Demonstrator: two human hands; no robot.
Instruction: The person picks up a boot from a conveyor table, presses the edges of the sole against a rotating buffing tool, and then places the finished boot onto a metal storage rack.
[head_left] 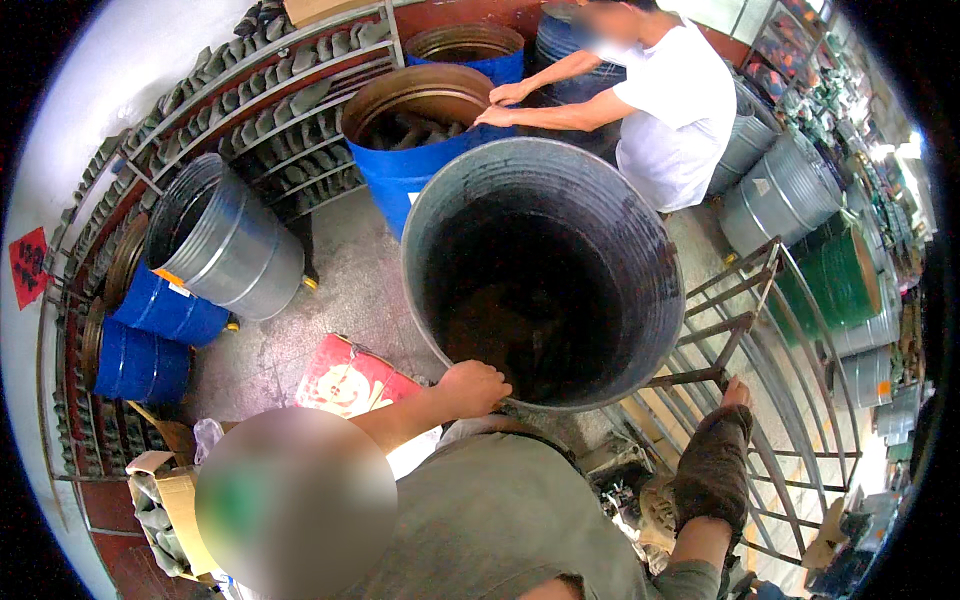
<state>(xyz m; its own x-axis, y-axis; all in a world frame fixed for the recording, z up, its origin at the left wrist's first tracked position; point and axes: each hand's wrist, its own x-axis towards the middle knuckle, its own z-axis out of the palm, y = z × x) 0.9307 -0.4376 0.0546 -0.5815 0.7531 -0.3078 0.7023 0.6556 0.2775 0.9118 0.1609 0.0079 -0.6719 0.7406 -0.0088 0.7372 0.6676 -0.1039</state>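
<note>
Gripping the near rim of the grey metal drum point(600, 190), the left hand point(472, 388) clamps shut; the right hand point(737, 393) touches a rusty rack point(745, 320), its grip unclear.

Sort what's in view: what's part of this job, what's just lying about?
In hand: large grey metal drum, left hand gripping its rim; metal rack, right hand on it.
Lying about: blue barrels, tilted grey drum, red carton.

place: workshop | signs: metal drums point(545, 270), blue barrels point(165, 310), wall racks point(290, 110) (filled with dark moulded pieces)
</note>
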